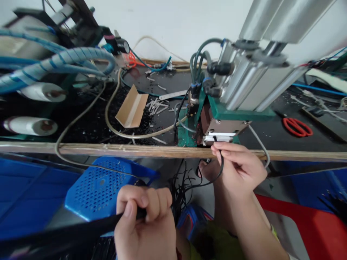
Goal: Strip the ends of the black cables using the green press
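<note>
1 thin, curved black cable [222,163], tip at the machine [251,88] — fingers of the right hand [240,168] pinch it; the left hand [148,218] clenches a blurred black bundle [89,229].

White wall [176,25], dark wood-edged bench [267,142], blue stool [101,182], grey floor [60,216]

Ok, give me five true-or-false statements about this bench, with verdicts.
1. The right hand holds a thin black cable near the metal machine. True.
2. The left hand is empty. False: the left hand grips something long and black.
3. The red-handled scissors lie left of the metal machine. False: the scissors lie to its right.
4. The folded cardboard lies on the bench. True.
5. The stool with the perforated seat is red. False: the stool is blue.
</note>
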`<state>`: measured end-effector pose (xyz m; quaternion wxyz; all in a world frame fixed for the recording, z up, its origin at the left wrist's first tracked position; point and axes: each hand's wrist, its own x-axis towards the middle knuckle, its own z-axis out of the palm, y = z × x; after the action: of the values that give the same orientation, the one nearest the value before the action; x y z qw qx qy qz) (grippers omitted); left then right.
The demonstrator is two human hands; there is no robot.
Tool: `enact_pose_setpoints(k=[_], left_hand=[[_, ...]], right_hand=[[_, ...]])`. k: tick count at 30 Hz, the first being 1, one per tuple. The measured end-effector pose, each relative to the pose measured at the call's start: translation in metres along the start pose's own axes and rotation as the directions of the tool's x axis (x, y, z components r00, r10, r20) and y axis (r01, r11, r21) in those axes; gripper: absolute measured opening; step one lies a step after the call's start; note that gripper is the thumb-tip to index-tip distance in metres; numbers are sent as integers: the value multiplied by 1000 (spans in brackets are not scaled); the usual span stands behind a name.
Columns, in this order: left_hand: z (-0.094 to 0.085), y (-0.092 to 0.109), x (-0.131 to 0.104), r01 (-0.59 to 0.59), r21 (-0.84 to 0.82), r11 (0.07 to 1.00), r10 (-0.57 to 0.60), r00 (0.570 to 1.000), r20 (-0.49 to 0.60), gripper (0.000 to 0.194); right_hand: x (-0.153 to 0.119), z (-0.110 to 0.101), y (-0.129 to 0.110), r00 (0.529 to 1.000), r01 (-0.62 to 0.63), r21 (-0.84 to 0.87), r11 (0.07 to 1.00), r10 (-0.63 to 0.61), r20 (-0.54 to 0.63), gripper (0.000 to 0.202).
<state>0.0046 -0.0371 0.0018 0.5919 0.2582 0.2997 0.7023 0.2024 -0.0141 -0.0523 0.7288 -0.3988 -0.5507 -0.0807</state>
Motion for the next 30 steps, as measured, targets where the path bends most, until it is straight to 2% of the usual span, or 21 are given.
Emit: enact_pose_setpoints(k=[5,7,9,14,17,21,25,30], left_hand=[[-8,1,3,-20,-7,1000,21,992,123,29],[-8,-1,1,-42,-25,999,45,991,128,28],[-6,-2,-3,-73,-44,996,78,988,130,29],[-2,-4,-9,-47,-39,998,53,984,169,30],[-2,-6,-13,-47,-4,999,47,992,116,28],[-6,-9,-19,-50,105,993,48,999,22,24],[-9,-7,-20,-101,192,976,96,995,35,26],[-8,-4,-17,-113,185,976,110,994,29,27]], right_hand=[[4,-12,-12,974,162,-126,979,-138,182,42],[6,-13,-25,946,227,-96,969,-196,259,42],[8,-9,-42,925,238,-16,971,-222,309,38],[9,15,-81,907,111,221,969,-190,376,37],[8,23,-94,903,20,258,966,-128,409,38],[7,25,-103,898,-66,308,949,-78,434,41],[8,26,-108,888,-101,327,940,-64,456,41],[9,26,-111,874,-118,302,946,-46,484,38]])
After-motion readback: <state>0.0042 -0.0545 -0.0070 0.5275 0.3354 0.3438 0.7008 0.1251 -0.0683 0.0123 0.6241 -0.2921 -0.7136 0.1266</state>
